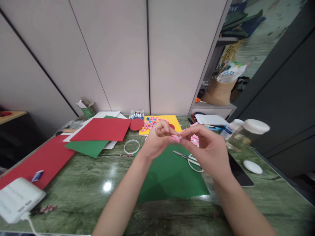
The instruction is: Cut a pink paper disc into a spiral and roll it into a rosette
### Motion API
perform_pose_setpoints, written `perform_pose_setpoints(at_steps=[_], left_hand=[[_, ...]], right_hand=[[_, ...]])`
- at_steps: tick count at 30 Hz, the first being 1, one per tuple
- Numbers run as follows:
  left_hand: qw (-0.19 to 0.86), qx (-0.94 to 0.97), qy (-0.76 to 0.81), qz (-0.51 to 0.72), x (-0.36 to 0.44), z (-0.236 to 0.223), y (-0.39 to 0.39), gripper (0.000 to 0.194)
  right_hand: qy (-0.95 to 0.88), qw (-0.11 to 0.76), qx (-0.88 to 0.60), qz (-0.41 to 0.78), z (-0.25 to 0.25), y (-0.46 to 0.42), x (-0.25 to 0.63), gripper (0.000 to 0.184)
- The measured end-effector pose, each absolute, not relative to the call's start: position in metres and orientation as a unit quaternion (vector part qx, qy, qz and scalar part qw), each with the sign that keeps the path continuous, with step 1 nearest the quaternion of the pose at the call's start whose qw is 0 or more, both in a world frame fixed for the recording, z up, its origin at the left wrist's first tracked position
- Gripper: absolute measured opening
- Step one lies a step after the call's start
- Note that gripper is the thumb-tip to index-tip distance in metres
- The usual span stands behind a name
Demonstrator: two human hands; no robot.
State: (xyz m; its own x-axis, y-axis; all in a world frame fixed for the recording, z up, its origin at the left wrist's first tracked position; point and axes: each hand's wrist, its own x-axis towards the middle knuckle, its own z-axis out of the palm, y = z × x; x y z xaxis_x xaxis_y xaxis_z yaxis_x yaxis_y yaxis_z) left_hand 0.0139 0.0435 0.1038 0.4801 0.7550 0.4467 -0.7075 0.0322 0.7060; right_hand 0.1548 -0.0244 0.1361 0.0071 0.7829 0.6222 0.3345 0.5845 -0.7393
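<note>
Between my two hands is a small folded piece of pink paper [176,138], held above a green sheet [169,180]. My left hand [158,139] pinches its left side with thumb and fingertips. Thumb and forefinger of my right hand [209,147] grip its right end. Fingers cover part of the paper, so its full shape is hidden. Below the right hand, white-handled scissors [189,159] lie on the green sheet, blades pointing left. More pink paper pieces [195,140] show behind the right hand.
Left are red sheets [103,128], a tape roll [131,147] and a white charger [19,200]. Behind the hands, a yellow sheet [173,119] carries many small pink pieces [152,122]. A lidded jar [246,134], a white oval object [253,167] and a dark tablet [240,172] stand right.
</note>
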Motion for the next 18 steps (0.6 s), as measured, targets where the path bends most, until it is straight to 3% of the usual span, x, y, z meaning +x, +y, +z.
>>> perform_pose_setpoints(at_steps=[11, 18], left_hand=[[0.713, 0.468, 0.033, 0.521, 0.0126, 0.1072, 0.0424, 0.034], [0.712, 0.472, 0.051, 0.518, 0.0120, 0.1087, 0.0417, 0.041]], right_hand=[[-0.704, 0.558, -0.404, 0.171, 0.1371, -0.0287, 0.1556, 0.017], [-0.709, 0.543, -0.432, 0.128, 0.1378, -0.0288, 0.1558, 0.006]])
